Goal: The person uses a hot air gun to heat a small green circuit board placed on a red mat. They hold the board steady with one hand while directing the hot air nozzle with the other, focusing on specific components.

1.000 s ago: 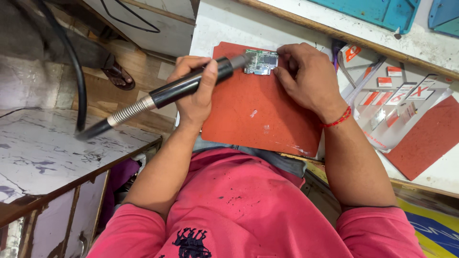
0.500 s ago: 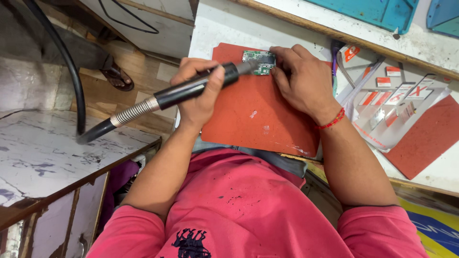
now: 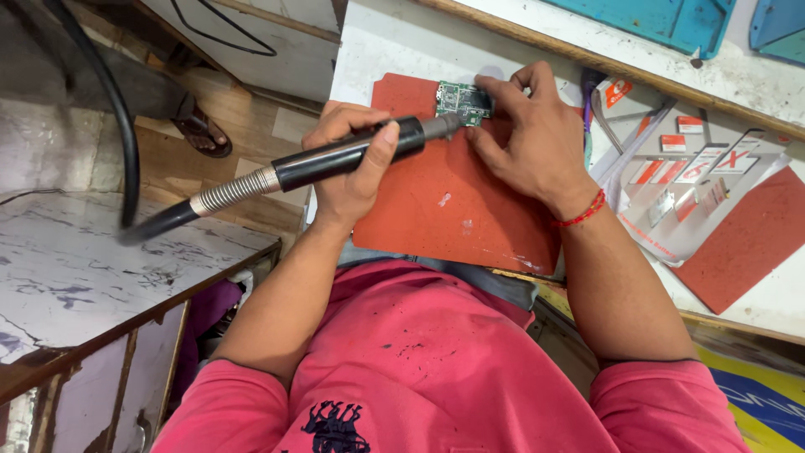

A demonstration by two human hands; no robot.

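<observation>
While gripped mid-barrel: black hot-air wand (image 3: 348, 157), slanting from low left up to the right, metal nozzle tip just at the lower left corner of the board.
Left hand (image 3: 352, 164): fingers curled tight over the wand's black barrel, thumb laid along its top side.
Wand tail: ribbed metal collar, then a black hose (image 3: 117, 126) looping off past the left edge of the desk, over the grey marbled side surface (image 3: 75, 277).
Right hand (image 3: 537, 138): fingers spread and bent, fingertips pressing on the right and top edges of the board; red thread band at the wrist.
Circuit board (image 3: 463, 102): small, green, flat on the mat near the mat's far edge, toward its middle; pinned by the right fingertips, touching the mat.
Mat (image 3: 453, 210): orange-red, lying on the white desk (image 3: 394, 42) at its near left corner, speckled with a few pale marks.
Right of the mat: clear plastic sleeves with red and white labels (image 3: 688, 168), fanned out near the right wrist; whether any touch the hand, cannot tell.
Further right: 1 second reddish mat (image 3: 746, 243), at the desk's near right edge, well apart from the board.
Far edge of the desk: wooden strip, with blue trays (image 3: 671, 17) beyond it.
Near the lens: pink shirt, both forearms bare.
</observation>
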